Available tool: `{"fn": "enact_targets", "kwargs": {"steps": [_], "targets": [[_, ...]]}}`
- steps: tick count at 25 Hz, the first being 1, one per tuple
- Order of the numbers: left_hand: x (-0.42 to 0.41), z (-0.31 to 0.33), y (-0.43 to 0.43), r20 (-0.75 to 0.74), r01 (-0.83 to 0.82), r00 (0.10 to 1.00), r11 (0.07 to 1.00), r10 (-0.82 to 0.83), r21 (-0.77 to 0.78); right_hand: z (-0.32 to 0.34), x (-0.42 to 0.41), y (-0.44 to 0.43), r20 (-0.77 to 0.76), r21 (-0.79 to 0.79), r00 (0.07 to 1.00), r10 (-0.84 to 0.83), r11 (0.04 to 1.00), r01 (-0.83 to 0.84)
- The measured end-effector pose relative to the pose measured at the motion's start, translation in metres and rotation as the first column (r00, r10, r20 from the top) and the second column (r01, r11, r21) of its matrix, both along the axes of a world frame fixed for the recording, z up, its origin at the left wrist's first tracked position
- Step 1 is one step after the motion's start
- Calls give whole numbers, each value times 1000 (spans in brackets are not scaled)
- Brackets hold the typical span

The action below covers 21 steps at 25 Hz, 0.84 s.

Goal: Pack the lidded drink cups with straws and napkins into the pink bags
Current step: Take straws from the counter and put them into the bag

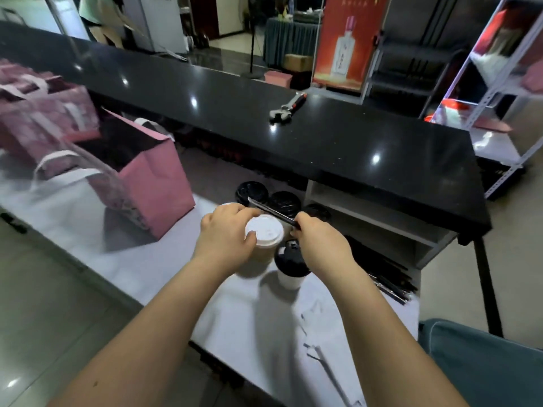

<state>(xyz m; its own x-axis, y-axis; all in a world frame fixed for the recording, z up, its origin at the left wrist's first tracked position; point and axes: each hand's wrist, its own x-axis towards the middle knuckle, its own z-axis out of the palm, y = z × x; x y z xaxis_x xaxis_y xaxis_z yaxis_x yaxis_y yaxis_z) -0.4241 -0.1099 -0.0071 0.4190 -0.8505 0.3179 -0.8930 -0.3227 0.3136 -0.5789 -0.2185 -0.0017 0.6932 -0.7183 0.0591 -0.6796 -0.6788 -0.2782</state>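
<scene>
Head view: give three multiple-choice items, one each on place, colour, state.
1. The steel adjustable wrench lies: A in a bag; B on the glossy black counter; C on the floor.
2. The lid of the paper cup gripped by the left hand is: A black; B pink; C white.
3. The nearest pink tote bag is: A open on top; B folded flat; C zipped shut.
Key: B, it rests on the counter; C, white shows between the fingers; A, its dark inside shows.
</scene>
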Motion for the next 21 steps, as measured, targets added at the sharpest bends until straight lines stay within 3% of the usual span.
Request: {"fn": "enact_targets", "kwargs": {"steps": [3,7,11,17,21], "targets": [[55,-6,59,-18,-46,999,999,45,-29,3,50,54,-46,-96,997,54,994,-58],[124,-11,131,-58,-69,996,998,68,-5,-6,106,125,-105,-105,992,72,991,-83],[185,11,170,-20,-41,999,998,40,-43,5,151,156,-117,-173,991,66,981,-85],[244,87,149,98,75,993,997,-71,-35,86,198,147,-50,-365,999,-15,931,-4],[285,121,112,129,104,987,990,-92,-93,122,227,122,1,-394,998,-68,917,63]]}}
